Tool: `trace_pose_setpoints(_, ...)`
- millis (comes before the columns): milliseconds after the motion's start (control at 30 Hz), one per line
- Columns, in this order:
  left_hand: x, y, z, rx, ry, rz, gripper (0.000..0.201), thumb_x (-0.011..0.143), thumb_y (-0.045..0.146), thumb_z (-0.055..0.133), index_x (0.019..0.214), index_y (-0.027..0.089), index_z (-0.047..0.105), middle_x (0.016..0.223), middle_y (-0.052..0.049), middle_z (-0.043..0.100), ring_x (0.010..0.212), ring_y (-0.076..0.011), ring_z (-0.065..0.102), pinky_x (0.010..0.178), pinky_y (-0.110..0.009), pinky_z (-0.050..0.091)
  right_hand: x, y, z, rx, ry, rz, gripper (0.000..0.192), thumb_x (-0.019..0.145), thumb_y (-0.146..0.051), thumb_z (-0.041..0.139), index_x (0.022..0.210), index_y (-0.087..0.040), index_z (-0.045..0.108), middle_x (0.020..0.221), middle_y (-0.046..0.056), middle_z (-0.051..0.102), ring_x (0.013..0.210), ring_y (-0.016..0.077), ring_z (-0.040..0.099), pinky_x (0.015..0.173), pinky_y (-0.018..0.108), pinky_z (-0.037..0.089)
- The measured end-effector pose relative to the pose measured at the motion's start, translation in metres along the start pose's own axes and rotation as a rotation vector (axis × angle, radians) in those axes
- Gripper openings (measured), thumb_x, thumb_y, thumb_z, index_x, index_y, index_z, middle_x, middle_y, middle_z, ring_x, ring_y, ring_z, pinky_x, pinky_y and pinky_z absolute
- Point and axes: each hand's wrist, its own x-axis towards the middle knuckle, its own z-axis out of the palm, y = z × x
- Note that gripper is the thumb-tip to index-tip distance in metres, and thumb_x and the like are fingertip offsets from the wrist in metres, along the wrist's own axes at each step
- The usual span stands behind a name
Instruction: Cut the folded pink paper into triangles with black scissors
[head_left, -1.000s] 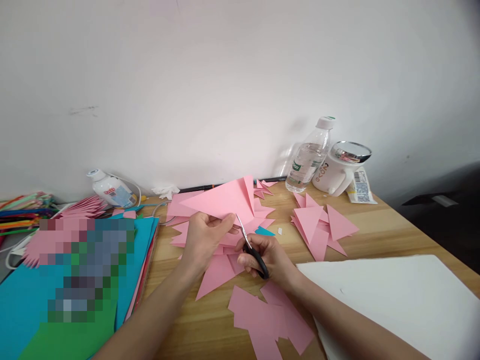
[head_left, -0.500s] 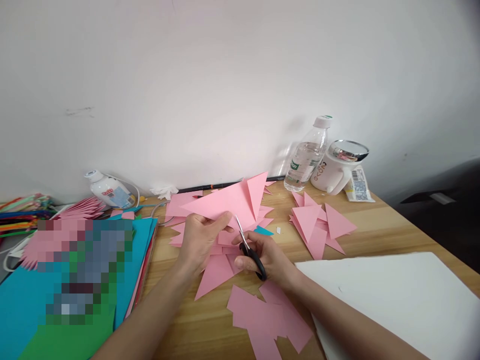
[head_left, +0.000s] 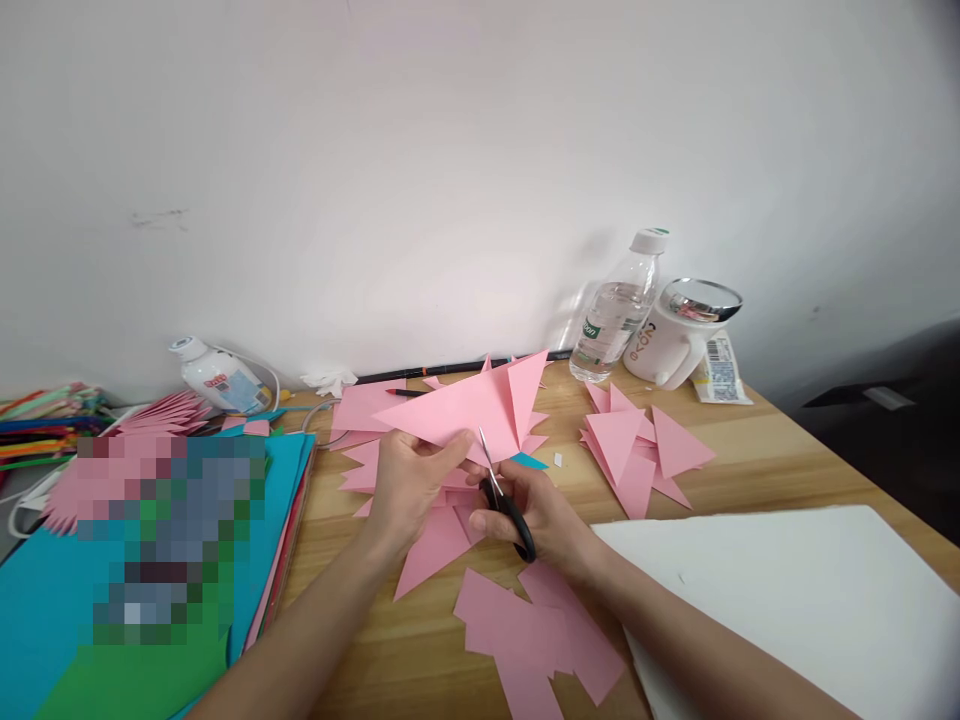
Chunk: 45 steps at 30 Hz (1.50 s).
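Pinched between the thumb and fingers of my left hand is a folded sheet of pink paper, held up off the table. Black-handled scissors sit in my right hand, their blades pointing up at the lower edge of the sheet. One blade shows in front of the paper. Under and around my hands lie more pink paper pieces, with a blue scrap beside them. Nearer me are pink offcuts with notched edges.
Pink triangles lie to the right, before a water bottle and a white mug. A white board covers the front right. Coloured sheets and a white bottle are at left. A wall rises behind.
My left hand and the folded pink paper have shifted slightly right and tilted. The scissors have moved a little right with my right hand. A pen behind the paper shows more now.
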Motion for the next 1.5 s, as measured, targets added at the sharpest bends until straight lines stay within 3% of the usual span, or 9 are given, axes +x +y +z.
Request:
trace_pose_setpoints(567, 0.0, 0.003, 0.001, 0.0, 0.03, 0.029, 0.008, 0.063, 0.019, 0.067, 0.064, 0.012, 0.063, 0.059, -0.001, 0.067, 0.052, -0.0151, 0.063, 0.052, -0.022, 0.049, 0.0, 0.001, 0.0, -0.066, 0.027, -0.019, 0.034, 0.063, -0.033, 0.073, 0.07, -0.018, 0.043, 0.054, -0.007, 0.043, 0.048, 0.0064, 0.039, 0.044, 0.019, 0.025)
trace_pose_setpoints(967, 0.001, -0.002, 0.0, -0.011, 0.029, 0.019, 0.013, 0.063, 0.023, 0.068, 0.066, 0.011, 0.065, 0.062, -0.003, 0.068, 0.054, -0.0156, 0.062, 0.055, -0.024, 0.049, 0.0, 0.001, 0.001, 0.021, 0.024, 0.012, 0.028, 0.066, -0.027, 0.071, 0.07, -0.017, 0.046, 0.052, -0.009, 0.041, 0.046, 0.005, 0.038, 0.044, 0.018, 0.029)
trace_pose_setpoints(1500, 0.001, 0.001, 0.0, -0.018, 0.029, 0.007, 0.012, 0.062, 0.024, 0.068, 0.065, 0.013, 0.063, 0.059, -0.001, 0.067, 0.052, -0.0155, 0.062, 0.053, -0.024, 0.048, 0.003, 0.012, 0.0, 0.0, 0.055, 0.028, 0.032, 0.065, -0.038, 0.069, 0.077, -0.018, 0.048, 0.05, -0.008, 0.045, 0.04, 0.006, 0.041, 0.041, 0.02, 0.032)
